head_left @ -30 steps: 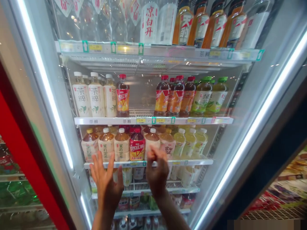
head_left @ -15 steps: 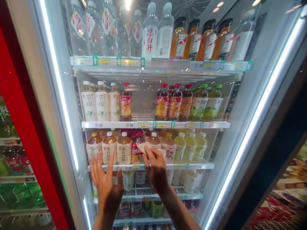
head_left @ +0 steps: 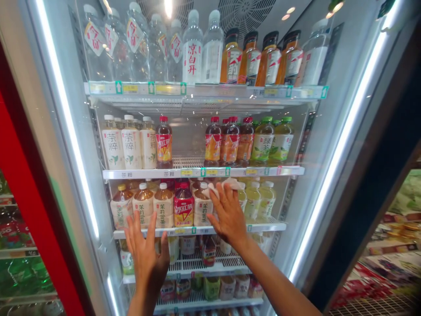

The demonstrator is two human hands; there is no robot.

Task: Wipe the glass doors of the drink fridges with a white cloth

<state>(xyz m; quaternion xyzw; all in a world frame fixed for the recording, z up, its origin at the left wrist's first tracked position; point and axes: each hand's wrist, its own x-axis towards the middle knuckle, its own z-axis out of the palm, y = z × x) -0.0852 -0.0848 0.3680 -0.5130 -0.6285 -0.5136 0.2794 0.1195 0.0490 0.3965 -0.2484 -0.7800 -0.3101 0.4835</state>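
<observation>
Held under the fingers of my right hand is a crumpled white tissue, pressed flat against the glass door of a drinks cooler. The hand covers bottles on the third shelf. My left hand is open, fingers spread upward, at the glass lower left; whether it touches cannot be told. Behind the glass near it stand jasmine tea bottles and a red-labelled iced tea bottle.
Clear water bottles and amber bottles stand on the top shelf. Bright light strips run along both sides of the cooler. A red frame borders the left; packaged goods lie at right.
My right hand and the tissue have moved right and slightly up across the glass, its fingers flattening out. My left hand stays about where it was. The view has shifted slightly.
</observation>
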